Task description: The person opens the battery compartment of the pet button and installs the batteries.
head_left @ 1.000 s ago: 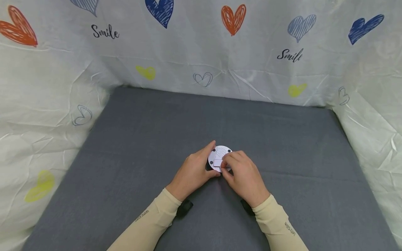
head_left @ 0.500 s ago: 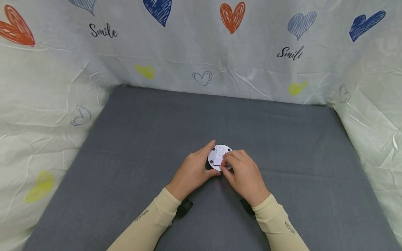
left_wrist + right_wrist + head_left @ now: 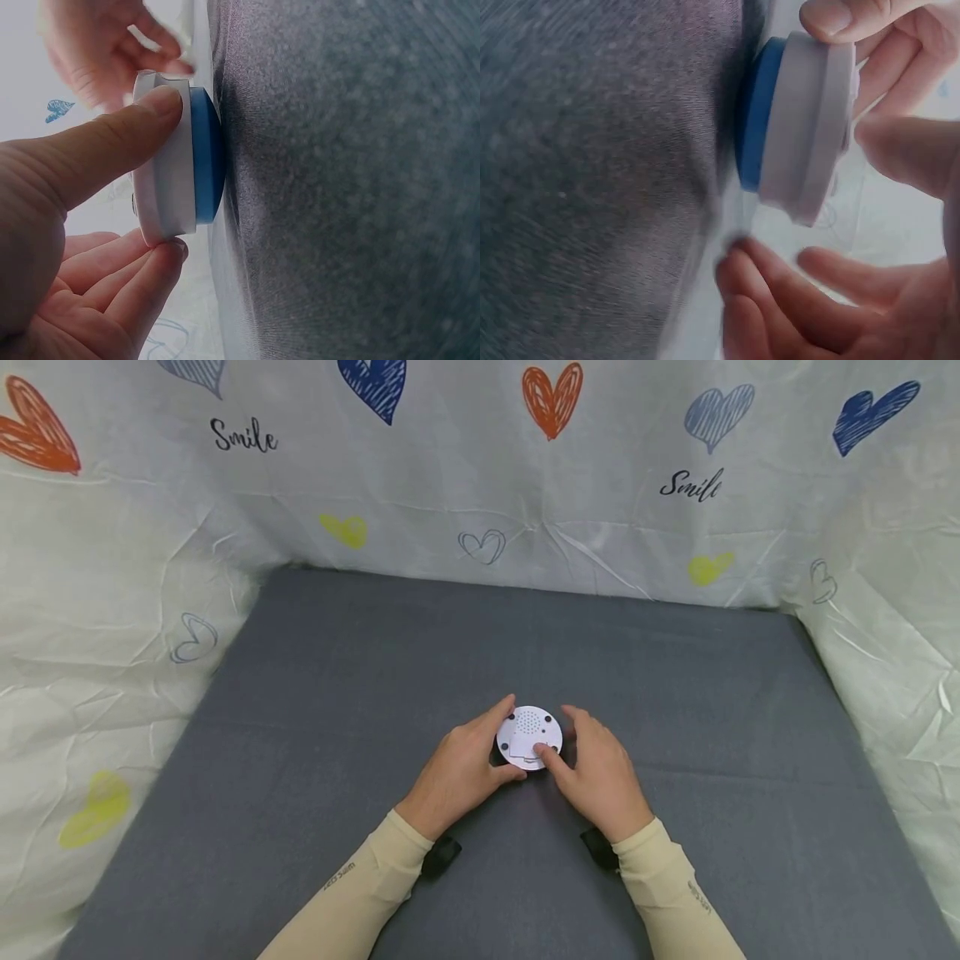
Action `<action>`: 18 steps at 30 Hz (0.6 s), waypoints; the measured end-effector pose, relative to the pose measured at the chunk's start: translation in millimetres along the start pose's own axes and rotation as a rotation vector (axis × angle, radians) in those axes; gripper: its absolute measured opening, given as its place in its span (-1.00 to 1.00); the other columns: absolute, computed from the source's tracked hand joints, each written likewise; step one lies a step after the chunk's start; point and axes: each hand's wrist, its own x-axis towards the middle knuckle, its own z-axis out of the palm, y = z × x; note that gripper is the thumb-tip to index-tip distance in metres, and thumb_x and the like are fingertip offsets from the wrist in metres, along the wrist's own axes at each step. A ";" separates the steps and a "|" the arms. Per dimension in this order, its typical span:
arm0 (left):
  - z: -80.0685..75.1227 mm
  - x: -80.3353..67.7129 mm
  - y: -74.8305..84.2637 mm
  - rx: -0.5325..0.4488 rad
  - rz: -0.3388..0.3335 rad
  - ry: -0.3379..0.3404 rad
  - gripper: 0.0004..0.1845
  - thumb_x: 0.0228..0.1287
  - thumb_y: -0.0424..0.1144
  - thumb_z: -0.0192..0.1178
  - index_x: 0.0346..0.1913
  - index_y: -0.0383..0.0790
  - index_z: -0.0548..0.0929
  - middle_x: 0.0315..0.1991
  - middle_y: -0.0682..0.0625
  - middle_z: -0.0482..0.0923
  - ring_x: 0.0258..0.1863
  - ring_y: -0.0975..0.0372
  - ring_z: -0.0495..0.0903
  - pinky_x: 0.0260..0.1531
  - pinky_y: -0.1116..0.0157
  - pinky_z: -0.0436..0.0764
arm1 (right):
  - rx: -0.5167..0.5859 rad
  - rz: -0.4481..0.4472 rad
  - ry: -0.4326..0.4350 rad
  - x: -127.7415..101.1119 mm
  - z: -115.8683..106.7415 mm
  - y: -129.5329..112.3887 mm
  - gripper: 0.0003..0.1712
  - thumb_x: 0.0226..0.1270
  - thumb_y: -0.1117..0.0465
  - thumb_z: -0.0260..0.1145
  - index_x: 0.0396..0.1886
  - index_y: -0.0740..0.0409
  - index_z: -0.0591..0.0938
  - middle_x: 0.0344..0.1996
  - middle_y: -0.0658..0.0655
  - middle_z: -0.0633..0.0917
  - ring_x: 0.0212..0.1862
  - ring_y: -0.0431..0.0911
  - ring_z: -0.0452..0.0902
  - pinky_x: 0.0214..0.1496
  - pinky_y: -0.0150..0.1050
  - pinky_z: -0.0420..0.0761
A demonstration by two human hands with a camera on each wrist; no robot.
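Observation:
A round white buzzer [image 3: 528, 720] lies face down on the grey cloth, its underside up with speaker holes, dark feet and a rectangular battery cover [image 3: 522, 746]. In the left wrist view its blue dome [image 3: 206, 157] is against the cloth. My left hand [image 3: 461, 768] grips the white rim between thumb and fingers. My right hand [image 3: 600, 781] has its thumb on the battery cover, while its other fingers are spread just off the right rim. In the right wrist view those fingers [image 3: 787, 300] stand apart from the buzzer's white side [image 3: 802, 127].
Grey cloth [image 3: 375, 652] covers the table around the hands. A white curtain [image 3: 420, 468] printed with hearts and "Smile" hangs at the back and both sides. Black straps with cameras [image 3: 441, 857] sit on the wrists.
My right hand has let go of its pinch at the battery cover and shifted slightly right, fingers spreading, thumb on the cover. My left hand keeps holding the buzzer in place.

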 end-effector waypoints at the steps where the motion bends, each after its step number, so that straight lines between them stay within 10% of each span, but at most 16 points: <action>1: 0.2 0.2 0.2 -0.002 0.001 -0.001 0.11 0.09 -0.19 0.72 0.68 -0.17 0.32 0.56 -0.08 0.50 0.46 0.11 0.61 0.38 0.09 0.66 | 0.009 0.028 -0.031 0.1 0.1 0.6 -0.28 0.48 -0.03 0.50 0.46 0.25 0.55 -0.14 0.15 0.77 -0.18 -0.02 0.69 -0.16 -0.05 0.70; 18: -1.3 -1.2 0.0 -0.016 0.013 -0.001 0.09 0.13 -0.16 0.69 0.68 -0.20 0.32 0.57 -0.11 0.49 0.47 0.09 0.60 0.38 0.07 0.66 | 0.067 0.070 -0.104 1.4 0.8 -3.4 -0.34 0.50 0.05 0.49 0.46 0.23 0.57 -0.39 -0.01 0.64 -0.43 -0.23 0.48 -0.40 -0.33 0.50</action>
